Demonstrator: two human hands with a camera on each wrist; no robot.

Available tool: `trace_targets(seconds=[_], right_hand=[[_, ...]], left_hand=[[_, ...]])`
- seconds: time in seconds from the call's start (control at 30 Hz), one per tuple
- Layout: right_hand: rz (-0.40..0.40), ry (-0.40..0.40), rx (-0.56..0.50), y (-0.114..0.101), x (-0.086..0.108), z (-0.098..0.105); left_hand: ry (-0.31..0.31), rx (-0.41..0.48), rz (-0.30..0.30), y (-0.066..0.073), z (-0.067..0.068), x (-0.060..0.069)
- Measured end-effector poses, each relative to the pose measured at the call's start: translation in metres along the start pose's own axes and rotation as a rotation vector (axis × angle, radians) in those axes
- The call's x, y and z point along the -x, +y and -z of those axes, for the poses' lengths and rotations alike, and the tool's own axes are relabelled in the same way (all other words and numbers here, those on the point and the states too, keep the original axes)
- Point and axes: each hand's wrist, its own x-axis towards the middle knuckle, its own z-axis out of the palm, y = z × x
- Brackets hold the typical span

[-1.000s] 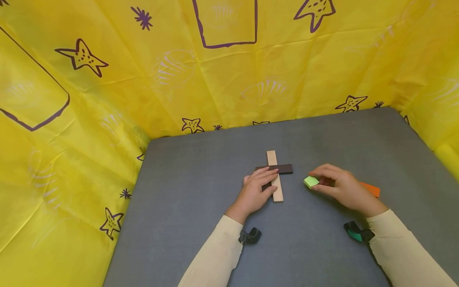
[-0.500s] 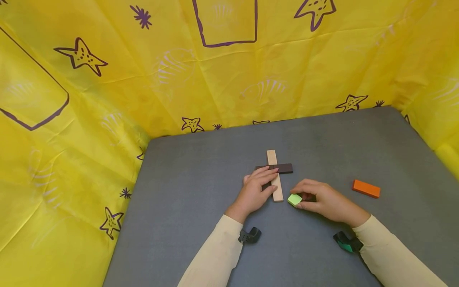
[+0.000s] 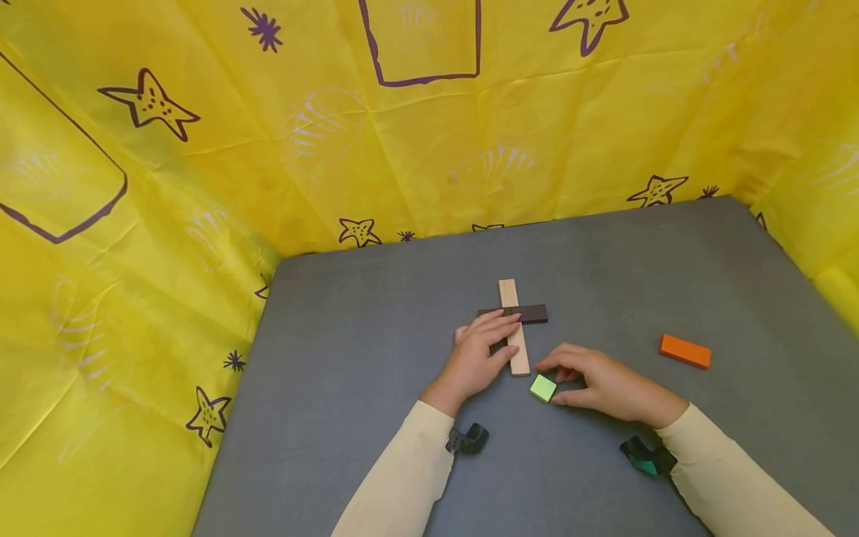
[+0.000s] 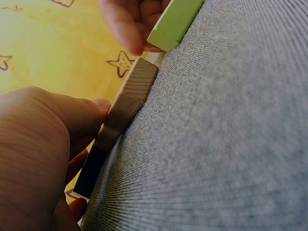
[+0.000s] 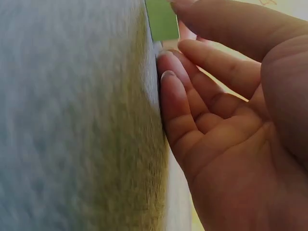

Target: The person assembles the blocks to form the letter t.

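Note:
In the head view, pale wooden blocks [image 3: 520, 361] and a dark brown block [image 3: 535, 314] lie together in a cross shape on the grey table. My left hand [image 3: 478, 358] rests on the cross, its fingers over the dark part and its thumb against the lower wooden piece. Under the palm, part of the cross is hidden. A small light-green block [image 3: 543, 388] sits on the table just below the cross, apart from it. My right hand [image 3: 600, 384] is beside this block, thumb and index finger spread around its right side. The left wrist view shows the wooden block [image 4: 134, 91] near the thumb.
An orange block [image 3: 684, 351] lies flat to the right of my right hand. Yellow cloth [image 3: 429, 149] with drawn starfish and fish hangs behind and at the sides of the grey table [image 3: 349, 335].
My right hand has carried the green block left and nearer to me, down beside the cross, and its fingers have loosened from it. The orange block came into full view. My left hand stays put.

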Motion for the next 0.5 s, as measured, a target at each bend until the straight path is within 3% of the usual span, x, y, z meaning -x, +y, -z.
trace_targets(seconds=[0.3, 0.5], right_hand=[[0.036, 0.037, 0.065, 0.0021, 0.001, -0.0014], [0.015, 0.026, 0.069, -0.0024, -0.0006, -0.0053]], left_hand=[[0.004, -0.006, -0.001, 0.0004, -0.0001, -0.0001], [0.002, -0.002, -0.001, -0.0007, -0.0009, -0.0002]])
